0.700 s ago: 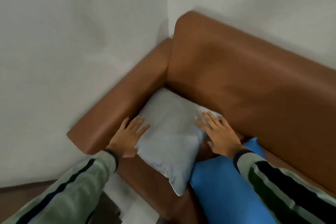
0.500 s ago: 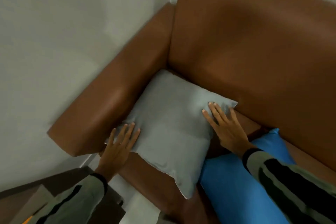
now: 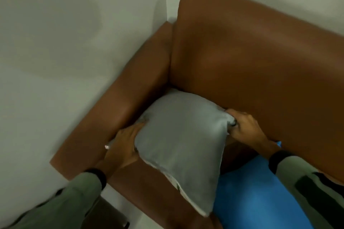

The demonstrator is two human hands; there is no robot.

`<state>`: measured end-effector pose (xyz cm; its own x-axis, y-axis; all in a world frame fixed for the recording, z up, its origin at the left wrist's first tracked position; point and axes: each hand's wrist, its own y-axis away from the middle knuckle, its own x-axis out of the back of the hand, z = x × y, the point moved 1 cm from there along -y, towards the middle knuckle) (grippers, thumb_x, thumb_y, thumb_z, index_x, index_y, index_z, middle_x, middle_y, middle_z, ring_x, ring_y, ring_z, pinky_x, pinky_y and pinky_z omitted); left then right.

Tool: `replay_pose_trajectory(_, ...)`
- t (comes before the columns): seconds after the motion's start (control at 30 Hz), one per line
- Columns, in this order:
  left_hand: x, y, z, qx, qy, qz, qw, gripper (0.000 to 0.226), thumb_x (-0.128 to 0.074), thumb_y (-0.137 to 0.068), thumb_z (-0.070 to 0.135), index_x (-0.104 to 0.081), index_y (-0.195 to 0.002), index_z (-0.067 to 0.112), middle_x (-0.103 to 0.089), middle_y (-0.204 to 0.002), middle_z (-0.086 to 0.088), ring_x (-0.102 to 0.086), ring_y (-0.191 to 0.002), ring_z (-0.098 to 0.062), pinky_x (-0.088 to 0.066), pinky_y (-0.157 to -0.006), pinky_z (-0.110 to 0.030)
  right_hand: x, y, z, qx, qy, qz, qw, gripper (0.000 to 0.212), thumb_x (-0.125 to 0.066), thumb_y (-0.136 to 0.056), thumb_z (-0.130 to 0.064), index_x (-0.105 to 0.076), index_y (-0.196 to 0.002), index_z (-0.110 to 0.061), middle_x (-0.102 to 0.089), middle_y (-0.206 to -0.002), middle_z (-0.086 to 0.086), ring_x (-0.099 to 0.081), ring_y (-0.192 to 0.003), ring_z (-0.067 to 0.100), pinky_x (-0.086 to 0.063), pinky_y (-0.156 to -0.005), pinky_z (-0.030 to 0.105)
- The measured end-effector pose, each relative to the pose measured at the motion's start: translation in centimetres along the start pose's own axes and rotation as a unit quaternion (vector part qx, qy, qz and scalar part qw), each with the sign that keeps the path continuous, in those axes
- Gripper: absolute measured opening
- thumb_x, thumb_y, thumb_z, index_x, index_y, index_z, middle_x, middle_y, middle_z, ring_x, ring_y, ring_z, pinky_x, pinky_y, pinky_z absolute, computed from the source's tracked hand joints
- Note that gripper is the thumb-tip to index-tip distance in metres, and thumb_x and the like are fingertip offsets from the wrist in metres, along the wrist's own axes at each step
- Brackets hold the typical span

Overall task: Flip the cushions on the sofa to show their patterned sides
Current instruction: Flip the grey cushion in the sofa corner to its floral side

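A plain grey cushion [image 3: 183,141] lies in the corner of the brown leather sofa [image 3: 251,57], its plain side facing up. A thin strip of printed fabric shows along its lower left edge. My left hand [image 3: 124,147] grips the cushion's left edge beside the armrest. At the cushion's right corner, against the backrest, my right hand [image 3: 245,126] is closed on the fabric. A plain blue cushion [image 3: 260,199] lies on the seat to the right, partly under the grey one's corner and under my right forearm.
The sofa armrest [image 3: 119,111] runs along a white wall [image 3: 65,52], and the backrest stands against another wall, forming a tight corner. A dark piece of furniture [image 3: 109,217] and pale floor show at the bottom left.
Both hands went from lying flat with spread fingers on the grey cushion to gripping its left edge and right corner. The cushion has bunched up and its left side has lifted.
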<state>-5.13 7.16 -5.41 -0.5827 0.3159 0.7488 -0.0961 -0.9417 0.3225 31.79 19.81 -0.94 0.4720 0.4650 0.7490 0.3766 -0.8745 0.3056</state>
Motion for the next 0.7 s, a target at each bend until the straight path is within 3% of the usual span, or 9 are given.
replay_pose_trajectory(0.07,3.6,-2.6,1.1,0.009,0.037,0.025,0.999,0.078,-0.067,-0.084,0.045,-0.029,-0.150,0.028,-0.043,-0.149,0.001,-0.044,-0.136,-0.023,-0.032,-0.113,-0.036,2.3,0.3,-0.3,-0.040,-0.072,0.036,0.996,0.015,-0.071,-0.082,-0.010,-0.065,-0.087,-0.023,-0.071,-0.079,-0.002,-0.070,-0.072,0.019,-0.057,-0.063,0.041)
replay_pose_trajectory(0.17,9.5,-6.9,4.1,-0.048,0.037,0.104,0.993,0.067,-0.074,-0.080,0.045,-0.041,-0.138,0.040,-0.057,-0.133,0.006,-0.054,-0.119,-0.009,-0.036,-0.100,-0.016,5.0,0.7,-0.2,-0.081,-0.157,0.075,0.981,0.012,-0.077,-0.081,-0.023,-0.074,-0.092,-0.022,-0.076,-0.079,-0.007,-0.072,-0.069,0.010,-0.061,-0.062,0.033)
replay_pose_trajectory(0.27,13.9,-11.7,7.9,-0.129,-0.017,0.119,0.984,0.050,-0.052,-0.083,0.068,-0.058,-0.119,0.035,-0.065,-0.100,0.012,-0.058,-0.090,0.001,-0.037,-0.074,0.002,6.4,0.6,-0.4,-0.114,-0.243,0.125,0.955,0.025,-0.072,-0.078,-0.050,-0.074,-0.085,-0.026,-0.078,-0.076,-0.005,-0.074,-0.069,0.016,-0.061,-0.058,0.035)
replay_pose_trajectory(0.3,14.7,-13.5,8.6,-0.142,-0.044,0.116,0.982,0.053,-0.046,-0.082,0.071,-0.062,-0.114,0.032,-0.066,-0.091,0.007,-0.061,-0.083,-0.005,-0.039,-0.072,-0.003,6.4,0.4,-0.6,-0.125,-0.242,0.151,0.951,0.035,-0.067,-0.079,-0.057,-0.074,-0.086,-0.023,-0.077,-0.075,-0.004,-0.074,-0.068,0.018,-0.060,-0.057,0.034)
replay_pose_trajectory(0.37,15.1,-16.6,9.7,-0.115,-0.139,0.077,0.980,0.069,-0.041,-0.077,0.070,-0.064,-0.120,0.020,-0.070,-0.094,-0.009,-0.065,-0.093,-0.027,-0.046,-0.087,-0.031,5.8,-0.2,-0.5,-0.144,-0.167,0.190,0.957,0.058,-0.047,-0.084,-0.071,-0.070,-0.096,-0.019,-0.075,-0.080,-0.002,-0.072,-0.074,0.022,-0.057,-0.062,0.034)
replay_pose_trajectory(0.47,12.8,-18.6,9.4,-0.008,-0.185,-0.122,0.975,0.075,-0.062,-0.079,0.054,-0.041,-0.144,0.022,-0.052,-0.142,-0.010,-0.046,-0.130,-0.031,-0.029,-0.113,-0.043,2.9,-0.8,0.0,-0.189,-0.082,0.088,0.975,0.092,-0.022,-0.075,-0.090,-0.047,-0.132,-0.022,-0.066,-0.123,0.009,-0.063,-0.108,0.033,-0.041,-0.102,0.058)
replay_pose_trajectory(0.53,11.1,-18.8,9.3,0.010,-0.169,-0.190,0.967,0.100,-0.078,-0.073,0.043,-0.020,-0.152,0.025,-0.035,-0.155,-0.007,-0.033,-0.140,-0.031,-0.020,-0.118,-0.051,0.7,-0.9,0.7,-0.211,-0.019,0.016,0.977,0.113,-0.037,-0.062,-0.096,-0.030,-0.144,-0.019,-0.046,-0.147,0.011,-0.045,-0.132,0.035,-0.020,-0.111,0.064)
replay_pose_trajectory(0.6,10.0,-18.7,9.3,0.005,-0.192,-0.170,0.966,0.110,-0.081,-0.069,0.044,-0.013,-0.152,0.024,-0.031,-0.157,-0.008,-0.029,-0.142,-0.034,-0.016,-0.116,-0.061,-0.7,-1.3,1.1,-0.217,0.016,0.019,0.976,0.124,-0.057,-0.050,-0.092,-0.028,-0.143,-0.015,-0.041,-0.149,0.012,-0.039,-0.136,0.034,-0.022,-0.110,0.065)
replay_pose_trajectory(0.7,9.4,-18.6,9.6,-0.027,-0.202,-0.145,0.968,0.102,-0.077,-0.074,0.042,-0.016,-0.152,0.020,-0.038,-0.152,-0.011,-0.035,-0.138,-0.035,-0.024,-0.113,-0.061,-0.9,-2.2,0.7,-0.203,0.001,0.090,0.975,0.096,-0.071,-0.054,-0.078,-0.046,-0.122,-0.016,-0.059,-0.126,0.005,-0.053,-0.119,0.029,-0.030,-0.105,0.058)
